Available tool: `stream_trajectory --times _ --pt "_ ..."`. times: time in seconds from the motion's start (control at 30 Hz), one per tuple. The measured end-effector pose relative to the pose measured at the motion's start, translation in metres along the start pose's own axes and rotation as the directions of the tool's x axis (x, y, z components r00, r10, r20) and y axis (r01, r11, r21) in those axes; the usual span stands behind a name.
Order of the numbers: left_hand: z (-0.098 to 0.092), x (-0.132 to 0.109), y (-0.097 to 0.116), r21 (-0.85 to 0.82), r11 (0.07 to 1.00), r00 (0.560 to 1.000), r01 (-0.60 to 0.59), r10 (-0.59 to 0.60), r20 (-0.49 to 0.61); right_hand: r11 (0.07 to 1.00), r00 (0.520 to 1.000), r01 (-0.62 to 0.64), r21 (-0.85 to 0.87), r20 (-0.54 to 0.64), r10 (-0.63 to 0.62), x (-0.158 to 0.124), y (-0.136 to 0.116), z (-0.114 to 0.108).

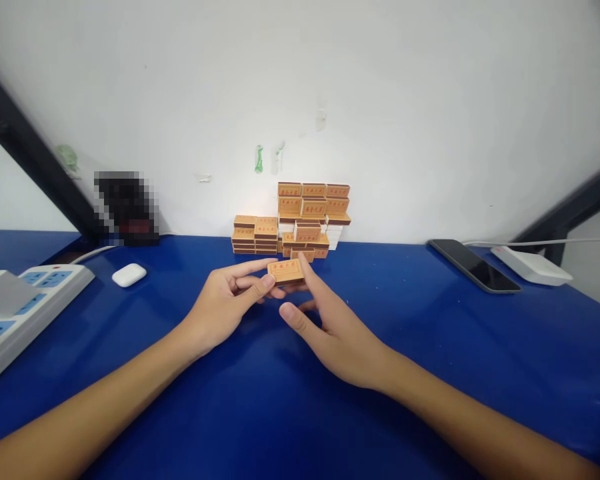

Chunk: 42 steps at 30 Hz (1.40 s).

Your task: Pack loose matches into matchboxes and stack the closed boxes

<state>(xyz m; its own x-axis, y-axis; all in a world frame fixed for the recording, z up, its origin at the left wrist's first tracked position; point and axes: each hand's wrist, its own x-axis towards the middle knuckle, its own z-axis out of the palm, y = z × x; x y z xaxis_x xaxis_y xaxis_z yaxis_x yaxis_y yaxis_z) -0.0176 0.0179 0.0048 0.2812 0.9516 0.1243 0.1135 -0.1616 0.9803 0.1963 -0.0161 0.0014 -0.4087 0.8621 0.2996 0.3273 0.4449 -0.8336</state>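
My left hand [221, 303] pinches a matchbox [286, 270] between thumb and fingers. The box is orange-yellow with red lettering and a dark brown striking side, and it is held slightly tilted above the table. My right hand [347, 340] is at the box's right end. Its index finger reaches up along that end, and its thumb stands apart from the box; the other fingers are partly hidden. Behind the hands, a tall stack of matchboxes [314, 208] stands by the wall. A lower stack of matchboxes [255, 235] adjoins it on the left.
The blue table [300, 413] meets a white wall [410, 133]. On the left are a power strip [35, 293], a white earbud case [129, 275] and a pixelated dark object [127, 207]. A phone [473, 265] and a white cabled box [533, 265] lie on the right.
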Motion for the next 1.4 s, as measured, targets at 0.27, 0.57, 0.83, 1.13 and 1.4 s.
stream_trajectory --times 0.27,0.57,0.83,1.13,1.4 --pt "-0.008 0.008 -0.005 0.049 0.999 0.998 -0.011 0.014 -0.060 0.988 0.996 0.015 -0.156 -0.087 -0.029 0.005 0.013 -0.009" --pt "-0.061 0.043 -0.012 0.343 0.938 0.943 -0.061 0.166 -0.287 0.865 0.972 0.134 -0.483 -0.107 -0.211 0.011 0.027 -0.022" --pt "-0.064 0.057 -0.014 0.523 0.853 0.928 -0.008 0.201 -0.314 0.831 0.971 0.145 -0.537 -0.085 -0.225 0.013 0.026 -0.030" --pt "-0.052 0.049 -0.016 0.692 0.721 0.906 0.040 0.267 -0.330 0.820 0.972 0.165 -0.548 -0.049 -0.229 0.013 0.025 -0.026" --pt "-0.040 0.052 -0.017 0.714 0.660 0.876 0.232 0.177 -0.448 0.806 0.978 0.135 -0.576 -0.054 -0.202 0.015 0.029 -0.029"
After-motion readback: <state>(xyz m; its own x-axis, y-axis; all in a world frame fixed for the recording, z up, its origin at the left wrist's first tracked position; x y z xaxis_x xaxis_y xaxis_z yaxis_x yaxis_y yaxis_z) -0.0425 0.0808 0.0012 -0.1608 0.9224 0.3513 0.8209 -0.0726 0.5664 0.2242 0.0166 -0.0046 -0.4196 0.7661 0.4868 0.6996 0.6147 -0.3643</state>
